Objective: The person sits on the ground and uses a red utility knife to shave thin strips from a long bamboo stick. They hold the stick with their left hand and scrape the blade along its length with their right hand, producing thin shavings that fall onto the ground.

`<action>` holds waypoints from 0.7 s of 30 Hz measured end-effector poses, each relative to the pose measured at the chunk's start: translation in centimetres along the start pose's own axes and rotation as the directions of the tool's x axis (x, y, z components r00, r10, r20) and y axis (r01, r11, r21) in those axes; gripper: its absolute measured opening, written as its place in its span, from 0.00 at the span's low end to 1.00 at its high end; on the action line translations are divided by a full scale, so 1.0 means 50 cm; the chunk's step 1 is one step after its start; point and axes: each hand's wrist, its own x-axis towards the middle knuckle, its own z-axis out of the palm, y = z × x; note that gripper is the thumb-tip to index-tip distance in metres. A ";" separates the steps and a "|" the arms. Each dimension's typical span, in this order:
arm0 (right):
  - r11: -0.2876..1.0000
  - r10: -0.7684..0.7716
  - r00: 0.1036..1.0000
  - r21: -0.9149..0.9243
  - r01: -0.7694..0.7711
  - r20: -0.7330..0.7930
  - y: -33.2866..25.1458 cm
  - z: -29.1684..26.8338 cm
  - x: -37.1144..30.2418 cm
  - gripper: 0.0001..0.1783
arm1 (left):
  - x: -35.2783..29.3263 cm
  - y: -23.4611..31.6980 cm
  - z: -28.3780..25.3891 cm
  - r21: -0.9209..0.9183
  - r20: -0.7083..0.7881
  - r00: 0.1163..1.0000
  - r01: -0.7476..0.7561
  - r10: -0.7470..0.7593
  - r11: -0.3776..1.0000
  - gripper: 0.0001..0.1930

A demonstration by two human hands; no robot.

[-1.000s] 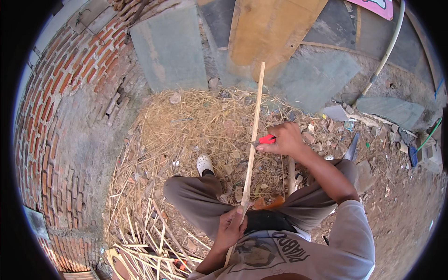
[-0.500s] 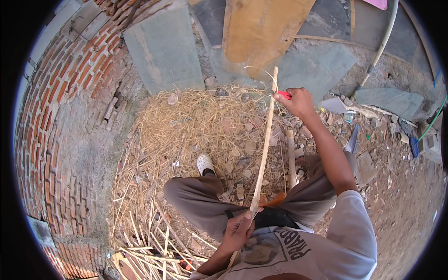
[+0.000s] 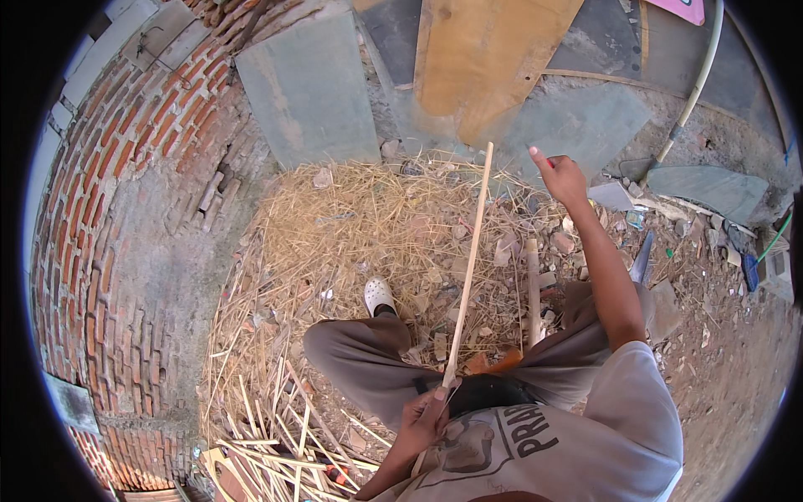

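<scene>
A long pale bamboo strip (image 3: 473,259) slants up and away from my lap, its far end free in the air. My left hand (image 3: 424,417) is closed round its near end, close to my shirt. Off to the right of the strip's far end, my right hand (image 3: 565,179) is closed on a red-handled knife (image 3: 551,164). Only a bit of red shows between the fingers, and the thumb points forward. The knife is apart from the strip; its blade is hard to make out.
Straw-like shavings (image 3: 335,217) and rubble cover the ground ahead. Cut strips (image 3: 284,456) lie piled at lower left, beside a brick wall (image 3: 96,276). A thicker stick (image 3: 534,289) and a saw blade (image 3: 642,255) lie near my right leg. Boards (image 3: 309,92) lean at the back.
My right hand with the knife has come off the strip's far end and moved right. The curled shaving there is gone from the strip. My left hand still grips the near end.
</scene>
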 end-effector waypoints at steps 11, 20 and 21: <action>0.583 -0.798 0.563 0.036 0.812 0.217 -0.151 0.087 -0.351 0.35 | 0.114 0.051 -0.006 0.140 -0.151 0.957 -0.226 0.247 0.964 0.16; 0.645 -0.746 0.646 -0.067 0.761 0.160 -0.137 0.102 -0.318 0.37 | 0.113 0.058 0.011 0.334 -0.246 0.912 -0.238 0.328 0.912 0.18; 0.623 -0.764 0.624 -0.065 0.780 0.166 -0.142 0.097 -0.323 0.38 | 0.111 0.052 0.010 0.385 -0.250 0.899 -0.249 0.360 0.889 0.18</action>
